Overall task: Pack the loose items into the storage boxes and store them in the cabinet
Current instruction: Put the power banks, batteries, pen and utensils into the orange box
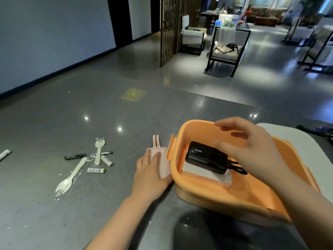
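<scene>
- Left hand: laid flat on a pale pink, rounded plastic gadget with two short prongs on its far end; fingers curl over its left side, gripping it against the grey speckled surface.
- Right hand: over the orange plastic storage box, fingers spread and relaxed, holding nothing.
- Box sits near the surface's right edge, the pink gadget just beside its left wall.
- Inside the box: black rectangular power bank with a black cable, lying on a flat white packet.
- Toward the left edge, a loose cluster: two white plastic sporks in clear wrap, two white batteries, one black marker pen.
- White-grey lid lies behind the box.
</scene>
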Tool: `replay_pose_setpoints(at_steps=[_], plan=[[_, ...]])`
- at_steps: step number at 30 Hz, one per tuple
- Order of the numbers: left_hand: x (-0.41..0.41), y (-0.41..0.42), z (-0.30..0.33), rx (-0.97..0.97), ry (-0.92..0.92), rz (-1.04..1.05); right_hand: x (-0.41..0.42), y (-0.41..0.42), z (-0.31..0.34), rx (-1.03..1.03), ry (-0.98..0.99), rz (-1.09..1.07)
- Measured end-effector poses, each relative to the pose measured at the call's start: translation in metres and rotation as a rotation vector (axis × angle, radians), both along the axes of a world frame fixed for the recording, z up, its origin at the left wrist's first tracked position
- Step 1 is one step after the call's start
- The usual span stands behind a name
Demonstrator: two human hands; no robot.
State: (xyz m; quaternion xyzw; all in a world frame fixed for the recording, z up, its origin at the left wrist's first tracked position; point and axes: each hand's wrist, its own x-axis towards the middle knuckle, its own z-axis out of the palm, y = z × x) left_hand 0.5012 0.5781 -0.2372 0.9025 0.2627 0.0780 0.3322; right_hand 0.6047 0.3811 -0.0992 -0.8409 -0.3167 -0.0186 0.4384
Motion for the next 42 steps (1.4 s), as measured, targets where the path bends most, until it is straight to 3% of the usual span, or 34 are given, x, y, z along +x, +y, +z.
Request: replay_pose_setpoints(at_steps=[7, 13, 16, 19, 23, 28, 33, 38, 42], plan=[[-0.006, 0.002, -0.004, -0.024, -0.031, 0.017, -0.048, 0.021, -0.001, 0.115, 0.043, 0.107], [-0.047, 0.06, 0.001, -0.135, 0.121, -0.12, -0.066, 0.049, -0.01, 0.142, 0.088, 0.21], [-0.054, 0.063, -0.002, -0.02, 0.15, -0.071, -0.068, 0.065, -0.017, 0.141, 0.104, 0.222], [-0.055, 0.052, -0.01, 0.067, 0.037, 0.071, -0.071, 0.075, -0.023, 0.118, 0.125, 0.237], [-0.061, 0.046, -0.005, 0.003, -0.108, 0.271, -0.07, 0.076, -0.027, 0.089, 0.128, 0.232], [-0.064, 0.047, 0.061, 0.109, -0.339, 0.291, -0.06, 0.066, -0.022, 0.128, 0.097, 0.152], [-0.04, 0.008, 0.133, 0.088, -0.584, 0.179, -0.05, 0.053, -0.012, 0.369, 0.424, 0.014], [-0.004, -0.05, 0.128, -0.029, -0.551, -0.025, -0.039, 0.03, -0.009, 0.499, 0.767, -0.027], [0.008, -0.071, 0.12, -0.238, -0.545, -0.165, -0.029, 0.002, -0.013, 0.584, 0.835, -0.118]])
